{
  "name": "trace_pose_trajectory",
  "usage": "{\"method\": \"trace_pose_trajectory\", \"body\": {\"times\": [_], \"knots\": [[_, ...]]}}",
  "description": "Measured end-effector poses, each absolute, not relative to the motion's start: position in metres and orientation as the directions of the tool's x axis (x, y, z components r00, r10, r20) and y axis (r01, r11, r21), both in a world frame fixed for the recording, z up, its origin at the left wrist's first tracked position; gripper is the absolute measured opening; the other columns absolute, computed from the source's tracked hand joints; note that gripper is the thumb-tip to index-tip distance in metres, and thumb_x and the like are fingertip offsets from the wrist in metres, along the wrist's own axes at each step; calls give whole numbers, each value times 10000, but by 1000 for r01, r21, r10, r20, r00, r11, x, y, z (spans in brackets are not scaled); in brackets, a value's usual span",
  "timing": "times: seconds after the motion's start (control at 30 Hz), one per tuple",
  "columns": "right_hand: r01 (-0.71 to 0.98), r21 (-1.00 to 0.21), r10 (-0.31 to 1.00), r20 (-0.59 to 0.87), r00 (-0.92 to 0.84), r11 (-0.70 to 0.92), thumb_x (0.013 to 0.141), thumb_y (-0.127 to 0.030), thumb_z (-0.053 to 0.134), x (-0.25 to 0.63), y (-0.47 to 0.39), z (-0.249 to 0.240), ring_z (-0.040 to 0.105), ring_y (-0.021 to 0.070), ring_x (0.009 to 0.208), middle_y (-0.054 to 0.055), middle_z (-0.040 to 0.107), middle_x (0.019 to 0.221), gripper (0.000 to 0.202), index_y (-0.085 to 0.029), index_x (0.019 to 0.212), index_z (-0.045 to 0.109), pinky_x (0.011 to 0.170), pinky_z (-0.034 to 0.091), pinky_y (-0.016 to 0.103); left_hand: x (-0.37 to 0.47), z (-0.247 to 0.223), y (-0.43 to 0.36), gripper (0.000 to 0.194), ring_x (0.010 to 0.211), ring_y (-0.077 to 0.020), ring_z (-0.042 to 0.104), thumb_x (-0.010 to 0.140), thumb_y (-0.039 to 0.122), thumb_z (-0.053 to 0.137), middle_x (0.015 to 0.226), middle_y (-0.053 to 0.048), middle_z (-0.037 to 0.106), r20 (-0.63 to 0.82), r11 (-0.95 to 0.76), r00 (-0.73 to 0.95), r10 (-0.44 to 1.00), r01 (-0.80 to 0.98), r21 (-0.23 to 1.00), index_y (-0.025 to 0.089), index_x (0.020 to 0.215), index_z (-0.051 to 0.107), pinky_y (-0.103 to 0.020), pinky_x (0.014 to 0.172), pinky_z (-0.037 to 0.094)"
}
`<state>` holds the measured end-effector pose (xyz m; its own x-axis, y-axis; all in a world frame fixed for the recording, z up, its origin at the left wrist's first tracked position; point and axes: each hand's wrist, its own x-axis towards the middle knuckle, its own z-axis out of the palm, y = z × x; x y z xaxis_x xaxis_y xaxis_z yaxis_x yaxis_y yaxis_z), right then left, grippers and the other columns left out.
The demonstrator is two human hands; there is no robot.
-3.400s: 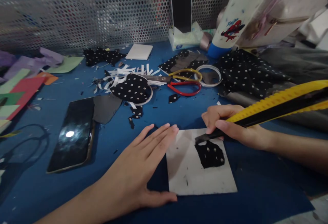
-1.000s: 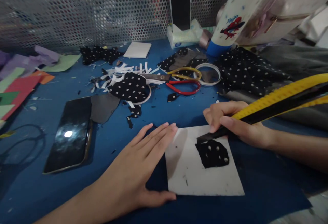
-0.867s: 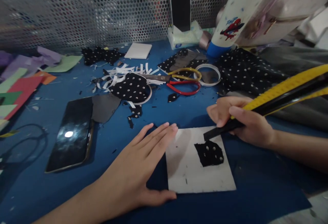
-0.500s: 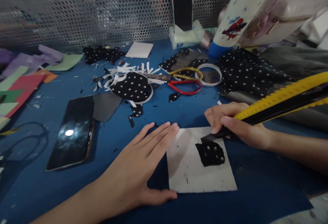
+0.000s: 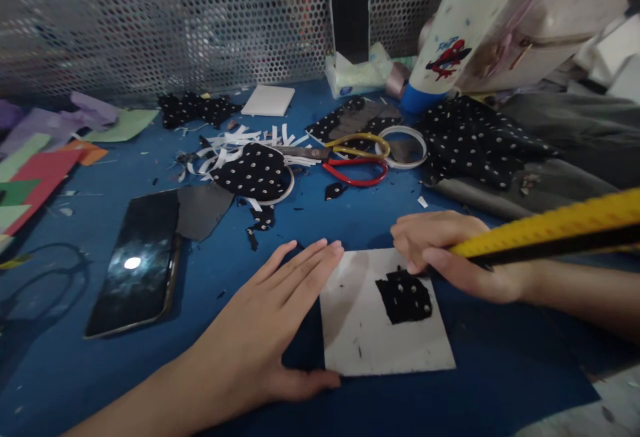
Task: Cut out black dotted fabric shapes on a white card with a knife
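Observation:
My left hand (image 5: 280, 310) lies spread, its fingertips and thumb at the left edge of a white square board (image 5: 345, 337). On that board rests a small scrap of black dotted fabric (image 5: 407, 298). My right hand (image 5: 450, 244) is closed round a yellow and black cutter (image 5: 555, 230), over the board's upper right corner. The cutter's body slants up to the right, and its tip is hard to make out at the scrap's top edge, partly behind my fingers.
Scissors (image 5: 355, 157), a tape ring (image 5: 423, 147), paper strips and dotted fabric (image 5: 480, 137) lie behind my hands. A phone (image 5: 135, 260) is at the left. A bottle (image 5: 450, 44) and a propped phone (image 5: 350, 10) stand at the back.
My right hand has shifted slightly left, and the cutter lies flatter, its blade no longer plainly visible. The view has shifted a little. My left hand stays at the board's edge.

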<state>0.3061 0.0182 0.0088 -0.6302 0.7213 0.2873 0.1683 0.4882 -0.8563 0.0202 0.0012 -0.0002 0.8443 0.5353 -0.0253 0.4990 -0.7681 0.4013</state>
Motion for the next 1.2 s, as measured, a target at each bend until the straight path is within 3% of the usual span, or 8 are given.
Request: {"method": "trace_pose_trajectory", "body": {"times": [0.13, 0.3, 0.43, 0.67, 1.2], "knots": [[146, -960, 846, 133, -516, 240, 981, -436, 473, 310, 22, 2, 414, 87, 517, -22, 452, 629, 410, -171, 681, 563, 469, 303, 239, 21, 0, -1, 1212, 1476, -298, 266, 726, 554, 776, 1613, -91, 250, -18, -776, 835, 550, 519, 359, 201, 1571, -19, -484, 1242, 140], [-25, -989, 891, 145, -430, 149, 957, -414, 529, 310, 23, -2, 393, 70, 472, -34, 434, 600, 366, -157, 712, 620, 414, 255, 228, 22, 0, -3, 1228, 1475, -301, 270, 718, 544, 791, 1612, -95, 253, -19, -765, 822, 569, 537, 356, 201, 1570, -25, -479, 1240, 147], [-117, -980, 898, 192, -395, 158, 954, -388, 536, 309, 23, -2, 398, 72, 476, -39, 415, 576, 346, -155, 713, 619, 421, 255, 235, 21, 0, -2, 1211, 1474, -309, 269, 735, 567, 767, 1611, -102, 253, -18, -770, 829, 560, 528, 357, 205, 1571, -32, -504, 1233, 160], [70, -971, 829, 157, -537, 228, 952, -453, 540, 313, 20, 2, 442, 87, 514, -25, 478, 606, 368, -161, 736, 605, 479, 309, 249, 19, 0, 0, 1223, 1479, -308, 255, 739, 607, 753, 1616, -99, 235, -47, -782, 844, 535, 515, 351, 197, 1572, -43, -502, 1235, 153], [141, -913, 774, 234, -589, 383, 998, -422, 458, 316, 19, 1, 493, 115, 595, -4, 526, 649, 371, -175, 746, 574, 574, 371, 284, 19, -1, 0, 1264, 1486, -259, 248, 678, 651, 779, 1614, -89, 242, -18, -803, 850, 527, 504, 319, 151, 1569, 34, -407, 1252, 63]]}}
